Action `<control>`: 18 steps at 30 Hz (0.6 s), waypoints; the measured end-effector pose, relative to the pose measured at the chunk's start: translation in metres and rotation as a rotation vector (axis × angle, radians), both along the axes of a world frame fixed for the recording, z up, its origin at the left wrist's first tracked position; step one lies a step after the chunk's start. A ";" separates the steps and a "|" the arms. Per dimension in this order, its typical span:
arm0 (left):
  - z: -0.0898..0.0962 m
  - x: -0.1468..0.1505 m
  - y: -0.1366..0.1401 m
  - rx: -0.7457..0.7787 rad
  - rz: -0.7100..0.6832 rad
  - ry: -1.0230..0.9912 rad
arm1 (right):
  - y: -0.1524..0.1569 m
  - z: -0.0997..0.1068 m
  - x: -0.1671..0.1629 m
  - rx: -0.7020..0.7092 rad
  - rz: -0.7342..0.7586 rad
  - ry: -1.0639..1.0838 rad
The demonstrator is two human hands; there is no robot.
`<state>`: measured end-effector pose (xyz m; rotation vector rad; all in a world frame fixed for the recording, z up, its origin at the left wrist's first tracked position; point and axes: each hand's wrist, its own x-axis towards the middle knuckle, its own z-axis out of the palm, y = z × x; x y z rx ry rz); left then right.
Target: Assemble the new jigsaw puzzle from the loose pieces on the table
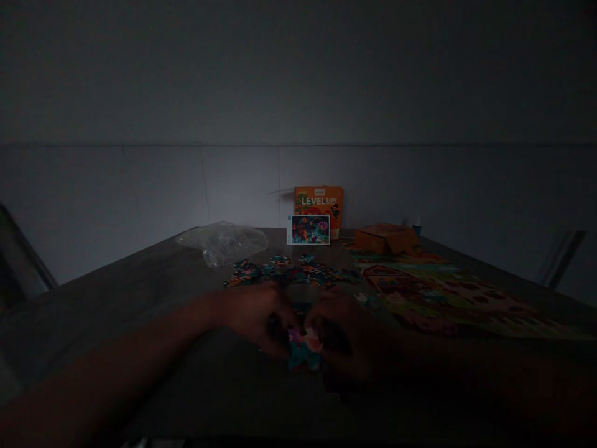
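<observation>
In dim light, my left hand (259,314) and my right hand (345,333) meet low in the middle of the head view. Between their closed fingers are teal, pink and purple jigsaw puzzle pieces (305,356), which look joined or pressed together; the exact number is hard to make out. Both hands' fingertips touch the upper part of these pieces. Just beyond my hands lies a loose heap of jigsaw pieces (321,272), dark with orange and teal bits. Behind the heap stands a small picture card (310,230) with a colourful design.
An orange box (319,194) marked "LEVEL UP!" stands behind the card, against the wall. A clear plastic bag (228,242) lies at the back left of the grey table (116,298). To the right are an assembled puzzle (433,295) and another orange box (387,239).
</observation>
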<state>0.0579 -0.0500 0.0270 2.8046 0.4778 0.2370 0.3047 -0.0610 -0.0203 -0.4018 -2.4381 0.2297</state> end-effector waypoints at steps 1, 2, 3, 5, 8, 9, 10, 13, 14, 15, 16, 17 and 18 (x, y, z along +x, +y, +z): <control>-0.001 0.000 0.000 -0.019 -0.006 0.006 | -0.002 0.002 0.001 -0.014 0.011 -0.037; -0.002 0.000 0.000 -0.034 -0.009 0.015 | -0.004 0.005 0.001 -0.031 0.010 -0.064; -0.002 0.000 0.001 -0.046 -0.012 0.023 | -0.006 0.008 0.001 -0.042 0.010 -0.084; -0.002 -0.001 0.002 -0.057 -0.024 0.030 | -0.011 0.015 -0.001 -0.047 0.023 -0.103; 0.000 -0.002 0.005 -0.051 -0.060 0.015 | -0.013 0.020 -0.003 -0.033 0.079 -0.128; 0.001 -0.003 0.006 -0.050 -0.070 0.006 | -0.013 0.020 -0.004 -0.027 0.095 -0.140; 0.001 -0.003 0.007 -0.053 -0.081 -0.003 | -0.012 0.019 -0.004 -0.024 0.104 -0.149; 0.002 -0.005 0.010 -0.073 -0.106 -0.015 | -0.008 0.015 -0.004 -0.021 0.147 -0.150; 0.003 -0.005 0.010 -0.079 -0.103 -0.017 | -0.007 0.014 -0.004 -0.021 0.172 -0.140; 0.003 -0.005 0.010 -0.079 -0.089 -0.015 | -0.006 0.013 -0.004 -0.019 0.192 -0.135; 0.004 -0.005 0.009 -0.077 -0.071 -0.012 | -0.006 0.013 -0.004 -0.016 0.201 -0.137; 0.004 -0.005 0.009 -0.076 -0.055 -0.009 | -0.006 0.013 -0.004 -0.011 0.204 -0.147; 0.004 -0.005 0.008 -0.075 -0.046 -0.005 | -0.006 0.014 -0.004 -0.009 0.198 -0.161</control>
